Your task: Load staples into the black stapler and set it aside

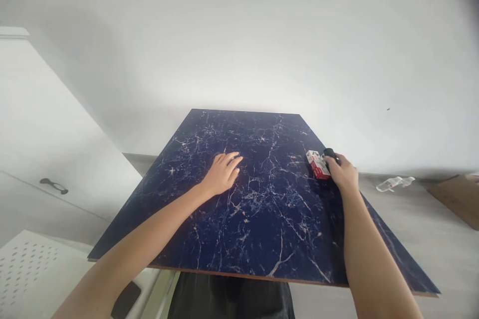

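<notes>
Veined blue tabletop (254,229), occupied near its right edge.
We find the left hand (223,173) palm-down over it, fingers loosely spread, nothing held; the right hand (343,173) curls around a black object (329,152), just beside a red-and-white box (318,165). We judge the box light, stiff but crushable, best taken by its long sides; the black object looks rigid, possibly slippery, best gripped round its body. Pale wall (243,50) stands beyond.

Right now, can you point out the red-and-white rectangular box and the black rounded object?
Red-and-white rectangular box (318,165): head view, middle of its printed surface.
Black rounded object (329,152): head view, its exposed far end.
</notes>
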Demonstrator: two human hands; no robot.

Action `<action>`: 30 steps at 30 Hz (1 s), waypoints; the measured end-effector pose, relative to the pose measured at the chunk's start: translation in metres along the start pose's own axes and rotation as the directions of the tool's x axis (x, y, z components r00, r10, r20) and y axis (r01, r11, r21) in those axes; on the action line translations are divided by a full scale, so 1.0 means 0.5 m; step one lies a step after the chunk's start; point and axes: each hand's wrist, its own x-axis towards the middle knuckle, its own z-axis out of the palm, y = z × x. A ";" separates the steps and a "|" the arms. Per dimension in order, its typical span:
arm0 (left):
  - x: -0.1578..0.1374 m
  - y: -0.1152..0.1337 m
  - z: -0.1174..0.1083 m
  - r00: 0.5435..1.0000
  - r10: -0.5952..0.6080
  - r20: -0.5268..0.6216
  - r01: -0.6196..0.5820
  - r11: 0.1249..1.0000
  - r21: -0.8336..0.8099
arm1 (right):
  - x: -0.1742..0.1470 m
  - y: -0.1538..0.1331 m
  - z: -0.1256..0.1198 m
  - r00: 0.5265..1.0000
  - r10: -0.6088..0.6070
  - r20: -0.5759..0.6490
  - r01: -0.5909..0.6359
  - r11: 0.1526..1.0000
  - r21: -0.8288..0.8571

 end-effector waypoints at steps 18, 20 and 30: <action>-0.098 -0.209 -0.127 0.914 -0.256 -0.314 0.278 0.960 0.028 | -0.217 -0.345 0.188 0.939 -0.301 0.167 0.263 0.941 0.214; -0.099 -0.203 -0.121 0.915 -0.268 -0.301 0.285 0.959 0.011 | -0.257 -0.402 0.217 0.930 -0.320 0.183 0.266 0.926 0.269; -0.101 -0.183 -0.104 0.913 -0.399 -0.082 0.404 0.913 0.054 | -0.428 -0.635 0.342 0.892 -0.369 0.261 0.199 0.839 0.507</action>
